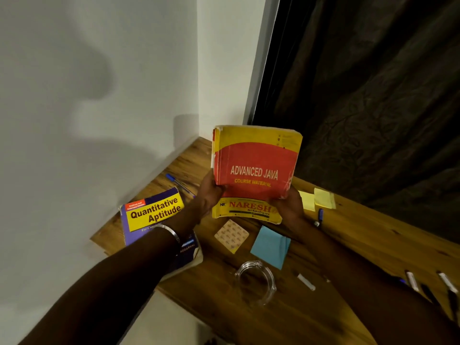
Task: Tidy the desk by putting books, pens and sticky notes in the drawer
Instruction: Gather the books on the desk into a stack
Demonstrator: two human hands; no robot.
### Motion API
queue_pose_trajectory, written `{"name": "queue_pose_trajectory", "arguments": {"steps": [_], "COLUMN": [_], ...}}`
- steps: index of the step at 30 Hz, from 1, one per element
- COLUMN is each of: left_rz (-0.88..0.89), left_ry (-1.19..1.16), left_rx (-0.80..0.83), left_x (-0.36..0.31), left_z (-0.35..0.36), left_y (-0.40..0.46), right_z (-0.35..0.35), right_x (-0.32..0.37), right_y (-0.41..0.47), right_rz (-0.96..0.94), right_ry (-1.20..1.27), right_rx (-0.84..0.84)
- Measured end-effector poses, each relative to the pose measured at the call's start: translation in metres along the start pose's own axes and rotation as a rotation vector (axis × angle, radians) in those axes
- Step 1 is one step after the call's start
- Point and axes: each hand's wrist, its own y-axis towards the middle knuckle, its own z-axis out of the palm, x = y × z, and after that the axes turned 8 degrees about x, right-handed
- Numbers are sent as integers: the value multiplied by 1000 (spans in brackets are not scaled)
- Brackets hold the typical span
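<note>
Head: both hands (211,192) grip Java book (256,168) over desk (348,232).

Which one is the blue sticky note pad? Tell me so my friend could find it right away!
Start at the wooden desk in the corner. Look just below the big red and yellow book that is held up, and beside the clear glass dish. The blue sticky note pad lies there; the other pads nearby are yellow or patterned pink.

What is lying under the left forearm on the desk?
The purple Quantitative Aptitude book lies flat on the desk there. The left forearm covers its lower cover, so most of the text there is hidden.
</note>
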Motion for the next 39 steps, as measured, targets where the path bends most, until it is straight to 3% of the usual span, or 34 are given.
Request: {"name": "queue_pose_trajectory", "arguments": {"steps": [7,15,19,30,34,39], "left_rz": [48,7,-116,-133,-226,-215], "left_ry": [10,-63,-116,-92,-72,14], "left_rx": [142,314,338,450,568,644], "left_x": [-28,-35,-26,-28,-13,-6], "left_z": [26,106,152,304,352,404], "left_y": [26,2,-23,-134,-170,-197], "right_z": [-45,-116,-149,-250,-277,-301], "right_x": [36,6,-25,-119,-161,-178], "right_y": [-16,-68,-106,-257,-307,-360], "right_rz": [29,163,179,220,270,339], "right_ry": [113,246,247,174,270,369], "right_rx": [-57,-52,-74,-181,-269,-368]}}
